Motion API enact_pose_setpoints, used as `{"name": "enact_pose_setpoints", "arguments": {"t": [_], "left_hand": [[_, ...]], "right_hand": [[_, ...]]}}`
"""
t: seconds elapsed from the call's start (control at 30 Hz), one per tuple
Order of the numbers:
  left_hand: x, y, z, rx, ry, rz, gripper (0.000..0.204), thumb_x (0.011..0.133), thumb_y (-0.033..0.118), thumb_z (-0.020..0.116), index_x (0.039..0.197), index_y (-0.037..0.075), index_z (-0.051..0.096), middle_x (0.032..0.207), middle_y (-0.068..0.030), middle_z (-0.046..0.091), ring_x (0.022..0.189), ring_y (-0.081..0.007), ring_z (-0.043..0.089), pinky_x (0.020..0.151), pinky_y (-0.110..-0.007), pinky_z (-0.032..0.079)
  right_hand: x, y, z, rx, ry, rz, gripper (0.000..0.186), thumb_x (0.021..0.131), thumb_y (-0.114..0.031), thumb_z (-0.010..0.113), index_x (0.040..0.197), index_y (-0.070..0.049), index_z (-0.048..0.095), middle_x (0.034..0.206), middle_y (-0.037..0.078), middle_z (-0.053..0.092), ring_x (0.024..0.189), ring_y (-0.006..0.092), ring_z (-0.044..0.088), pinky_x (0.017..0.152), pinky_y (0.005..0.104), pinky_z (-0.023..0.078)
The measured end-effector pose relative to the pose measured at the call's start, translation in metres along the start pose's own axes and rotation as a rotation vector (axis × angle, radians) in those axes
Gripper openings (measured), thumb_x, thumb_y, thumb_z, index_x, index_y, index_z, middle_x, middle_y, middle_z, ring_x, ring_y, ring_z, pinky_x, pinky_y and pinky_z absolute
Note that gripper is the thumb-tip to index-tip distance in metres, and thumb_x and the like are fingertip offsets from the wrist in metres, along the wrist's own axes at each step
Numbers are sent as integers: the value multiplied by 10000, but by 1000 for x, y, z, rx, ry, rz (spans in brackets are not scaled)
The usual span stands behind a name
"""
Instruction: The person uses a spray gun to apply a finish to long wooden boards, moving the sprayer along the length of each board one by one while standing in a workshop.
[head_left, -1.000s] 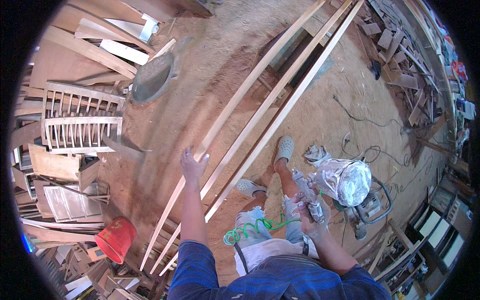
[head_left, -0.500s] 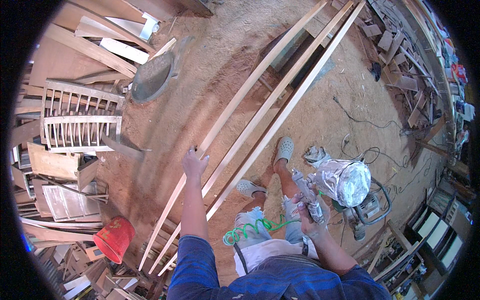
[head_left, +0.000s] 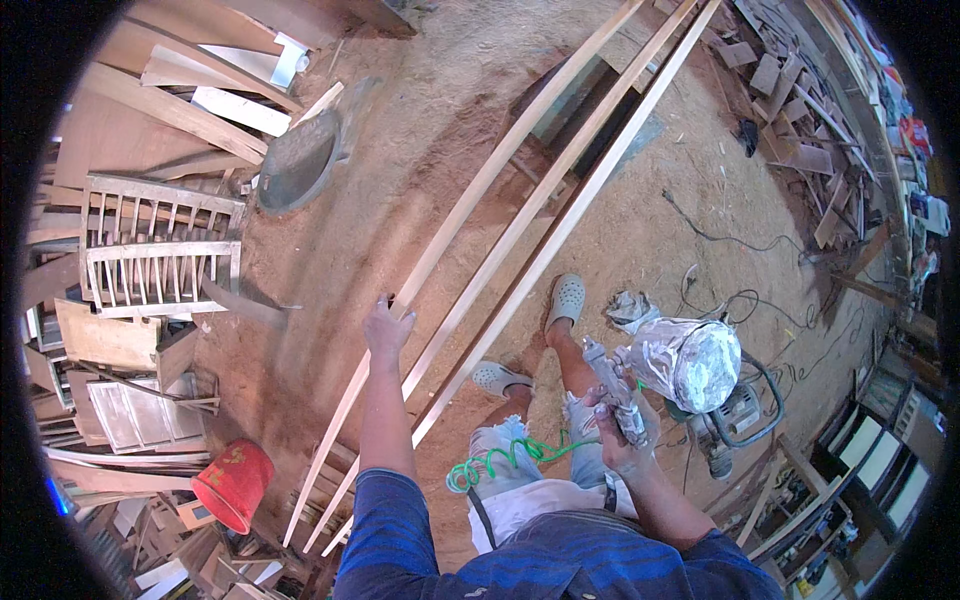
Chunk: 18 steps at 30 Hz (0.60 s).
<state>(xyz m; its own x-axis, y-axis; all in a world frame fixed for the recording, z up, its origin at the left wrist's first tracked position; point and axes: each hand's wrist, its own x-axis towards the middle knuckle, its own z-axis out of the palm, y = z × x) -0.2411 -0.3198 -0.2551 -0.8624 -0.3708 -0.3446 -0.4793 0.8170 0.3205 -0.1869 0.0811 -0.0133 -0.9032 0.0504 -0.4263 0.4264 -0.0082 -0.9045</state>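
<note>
Fingers (head_left: 384,303) of the left hand (head_left: 388,335) are placed at the leftmost wooden strip (head_left: 470,205), with the thumb set apart toward the middle strip (head_left: 543,196); whether the wood is pinched or only touched cannot be told. By the right hand (head_left: 628,445), a pale, smeared spray gun (head_left: 612,390) is firmly grasped in front of the right thigh, with a silver-wrapped canister (head_left: 690,362) just beyond it; how the two are joined cannot be made out.

The gun can be judged stiff and rather heavy, perhaps slippery where it is coated, and is best held by its grip. The strip can be judged light for its length but inclined to flex, and is best taken by its edges near the middle.

Little room is left between the strips, as the right strip (head_left: 600,171) is also laid alongside, so a neighbour could be knocked. A green coiled hose (head_left: 505,465) is draped across the thighs, where it could be snagged. Loose cable (head_left: 735,240) is strewn on the ground to the right; a red bucket (head_left: 235,487) and slatted frames (head_left: 160,275) are seen at left, clear of the hands.
</note>
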Motion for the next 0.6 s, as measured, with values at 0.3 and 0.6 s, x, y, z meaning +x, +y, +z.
{"name": "enact_pose_setpoints", "arguments": {"t": [0.3,0.6], "left_hand": [[-9,-4,-3,40,17,-33,650,680,310,837,1244,66,623,1182,-193,675,1107,-364,637,1007,-466,475],[-73,9,-25,47,243,0,807,722,248,814,1393,-13,448,1381,-240,498,1306,-408,454,1136,-486,349]], "right_hand": [[-2,6,-3,-114,-109,-165,531,936,-13,663,1430,18,473,1157,170,651,986,207,660,851,270,556],[0,-14,4,-48,-55,-276,497,925,54,633,1404,31,502,1065,111,695,910,150,675,818,280,561]]}}
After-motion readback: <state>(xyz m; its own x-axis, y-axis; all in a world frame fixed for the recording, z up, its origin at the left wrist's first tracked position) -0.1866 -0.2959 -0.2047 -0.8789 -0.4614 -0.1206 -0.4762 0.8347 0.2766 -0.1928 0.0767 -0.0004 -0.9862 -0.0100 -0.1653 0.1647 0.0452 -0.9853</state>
